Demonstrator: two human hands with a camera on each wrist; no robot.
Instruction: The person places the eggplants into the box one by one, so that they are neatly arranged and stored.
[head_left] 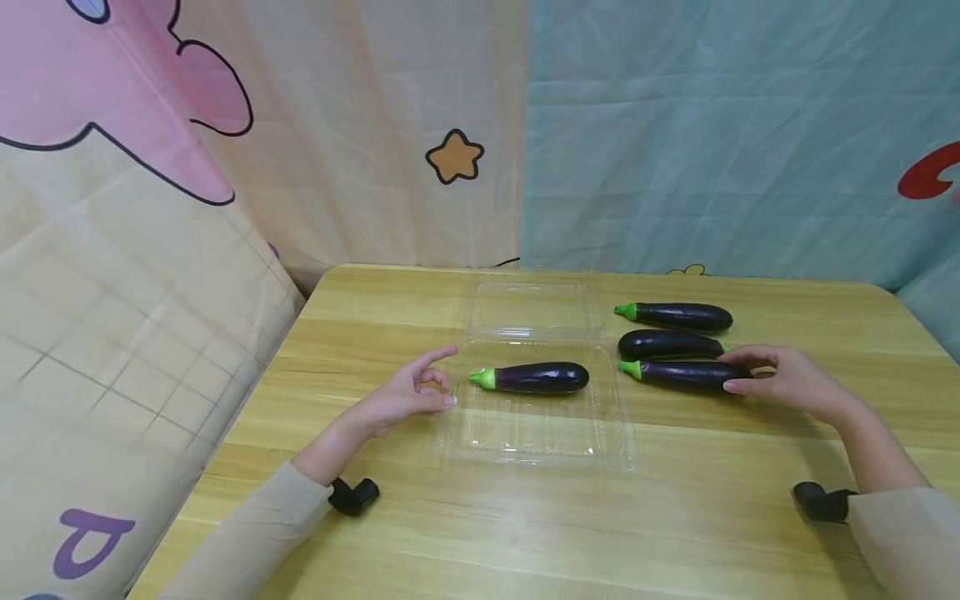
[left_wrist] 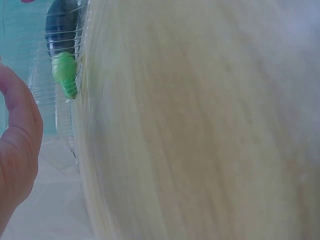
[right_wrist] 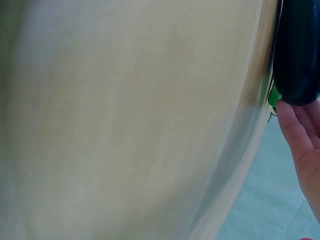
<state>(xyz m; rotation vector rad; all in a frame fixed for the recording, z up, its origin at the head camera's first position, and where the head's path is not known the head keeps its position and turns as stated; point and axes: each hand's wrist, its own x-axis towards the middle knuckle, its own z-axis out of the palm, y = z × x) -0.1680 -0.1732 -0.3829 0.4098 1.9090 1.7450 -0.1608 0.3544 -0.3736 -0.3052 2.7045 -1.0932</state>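
Note:
A clear plastic clamshell box [head_left: 525, 429] lies with its lid [head_left: 536, 304] folded back. Inside its base is one dark purple eggplant [head_left: 542, 377], green stem to the left; the left wrist view shows this eggplant [left_wrist: 62, 30] through the ridged wall. My left hand [head_left: 397, 398] is at the box's left edge, index finger extended and thumb tip by the rim; firm contact cannot be made out. My right hand [head_left: 791, 383] pinches the blunt right end of the nearest loose eggplant [head_left: 678, 375], thumb on the near side and fingers behind. That eggplant [right_wrist: 297, 50] appears in the right wrist view.
Two more eggplants lie behind the pinched one: a middle eggplant [head_left: 667, 343] with its stem to the right, and a far eggplant [head_left: 678, 316] with its stem to the left. The wooden table [head_left: 525, 533] ends at a printed curtain [head_left: 675, 150].

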